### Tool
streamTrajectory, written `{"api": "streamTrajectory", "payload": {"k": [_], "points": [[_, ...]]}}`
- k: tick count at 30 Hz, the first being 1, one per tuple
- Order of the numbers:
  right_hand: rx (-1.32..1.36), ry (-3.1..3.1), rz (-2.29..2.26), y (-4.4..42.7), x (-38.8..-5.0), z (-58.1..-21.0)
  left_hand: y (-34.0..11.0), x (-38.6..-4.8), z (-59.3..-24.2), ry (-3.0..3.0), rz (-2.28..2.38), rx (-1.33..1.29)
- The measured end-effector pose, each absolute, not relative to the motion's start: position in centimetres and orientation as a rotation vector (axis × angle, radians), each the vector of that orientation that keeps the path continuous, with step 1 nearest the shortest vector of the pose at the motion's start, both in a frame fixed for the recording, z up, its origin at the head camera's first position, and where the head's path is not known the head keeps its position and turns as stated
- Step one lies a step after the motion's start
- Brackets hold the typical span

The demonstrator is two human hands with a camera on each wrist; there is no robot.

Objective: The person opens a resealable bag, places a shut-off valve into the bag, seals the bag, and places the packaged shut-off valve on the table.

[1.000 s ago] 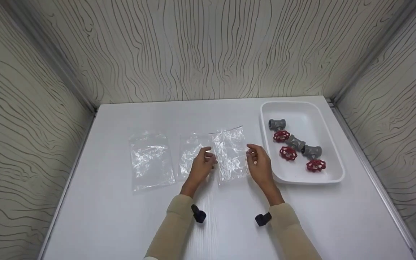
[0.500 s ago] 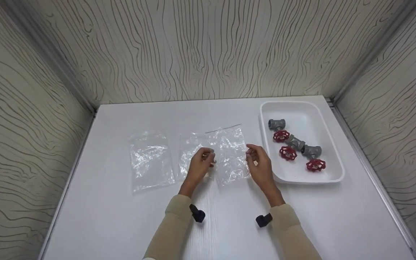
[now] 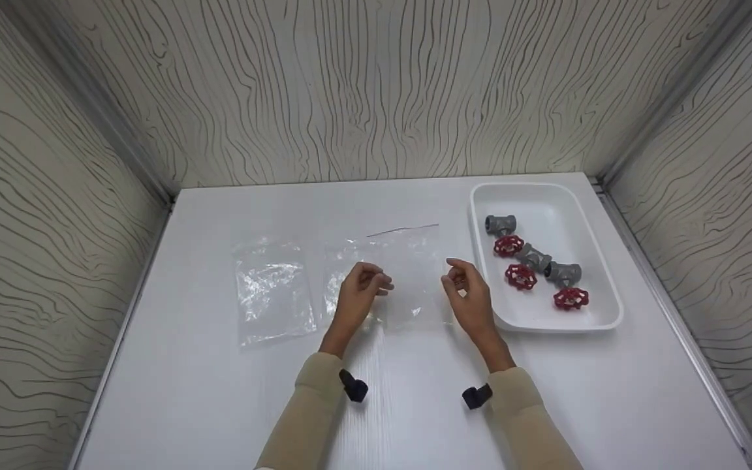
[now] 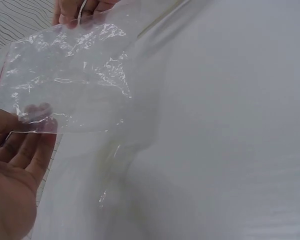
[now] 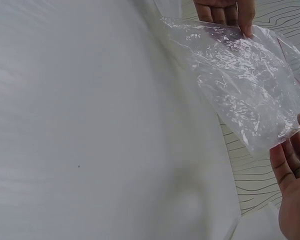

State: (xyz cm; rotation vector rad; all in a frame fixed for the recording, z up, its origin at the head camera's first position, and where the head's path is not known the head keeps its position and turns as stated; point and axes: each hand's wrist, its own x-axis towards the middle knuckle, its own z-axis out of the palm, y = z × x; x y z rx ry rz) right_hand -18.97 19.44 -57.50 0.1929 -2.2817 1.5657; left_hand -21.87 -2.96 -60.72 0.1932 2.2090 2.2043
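Clear bag (image 3: 415, 281) between left hand (image 3: 355, 300) and right hand (image 3: 472, 301)

Each grip pinches an opposite edge, fingers nearly closed, above the table (image 3: 219, 405). Leftward lie two more bags (image 3: 275, 294); rightward, a tray (image 3: 546, 201) of red-wheeled fittings (image 3: 534, 258).

right hand (image 5: 296, 192) and left hand (image 5: 221, 14) pinch crinkled clear bag (image 5: 240, 70) above white tabletop (image 5: 100, 115)

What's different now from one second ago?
The left hand has eased slightly left; the held bag looks wider and flatter, its top strip straighter. Nothing was visibly let go. The right hand, the other bags, and the white tray with its pipe fittings and red handwheels stayed about as they were.
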Motion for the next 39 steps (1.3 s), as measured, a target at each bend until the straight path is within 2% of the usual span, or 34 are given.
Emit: {"api": "streamTrajectory", "payload": {"k": [8, 32, 39], "points": [[0.168, -2.265, 1.553, 19.1, -19.1, -57.3, -3.4, -21.7, -60.6, 2.179, 2.236, 0.223], [0.338, -2.24, 1.529, 19.4, -18.4, -56.4, -4.4, -20.7, -59.2, 2.336, 2.066, 0.328], [0.31, -2.268, 1.529, 20.2, -19.5, -58.1, -4.7, -20.3, -58.6, 2.338, 2.071, 0.408]]}}
